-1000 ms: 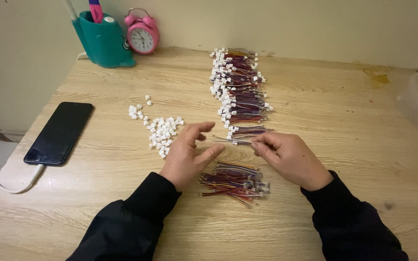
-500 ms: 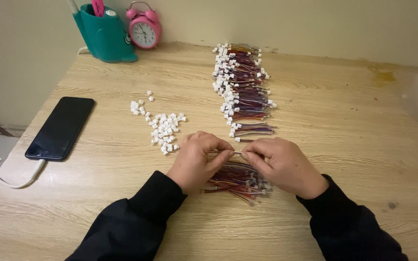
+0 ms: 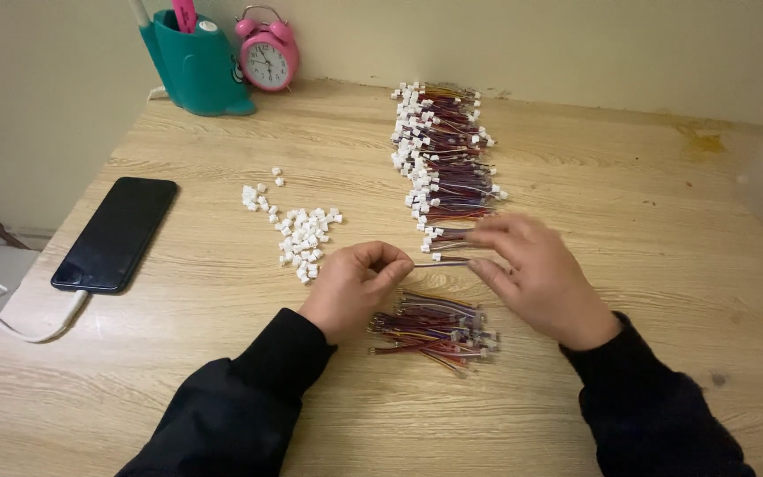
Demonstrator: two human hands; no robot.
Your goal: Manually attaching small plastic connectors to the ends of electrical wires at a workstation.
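Left hand [image 3: 352, 284] pinches a short wire lead [image 3: 441, 261] pointing toward 3 o'clock; right hand [image 3: 536, 276] loose, fingers spread, touching its end.

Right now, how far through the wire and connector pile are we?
Done: a long row of wires with white connectors runs up the table. In hand: the left hand pinches one wire lead; the blurred right hand is open beside it. Left: a loose wire bundle and scattered white connectors.
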